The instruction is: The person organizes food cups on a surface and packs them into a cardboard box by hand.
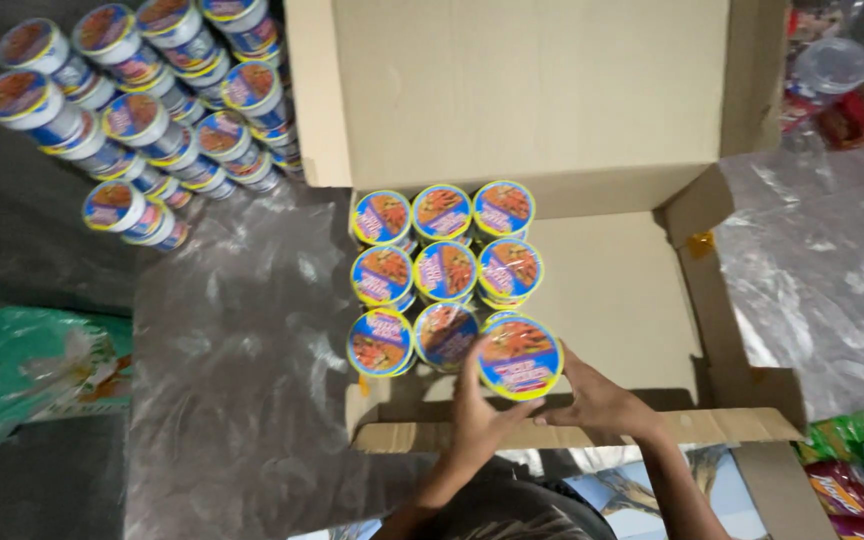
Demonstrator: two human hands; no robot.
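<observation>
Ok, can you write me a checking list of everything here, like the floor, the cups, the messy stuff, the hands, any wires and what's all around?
Surface: clear plastic sheeting spread over a dark floor.
Job's things: open cardboard box with flaps folded out; eight cups with blue and yellow lids stand inside in rows at its left side; a ninth cup is held at the near row.
Clutter: stacked cups of the same kind outside the box, top left.
Grippers: left hand and right hand both grip the ninth cup.
Cables: nothing seen.
Surroundings: green bag at left; colourful snack packets bottom right; more packaged goods top right.
</observation>
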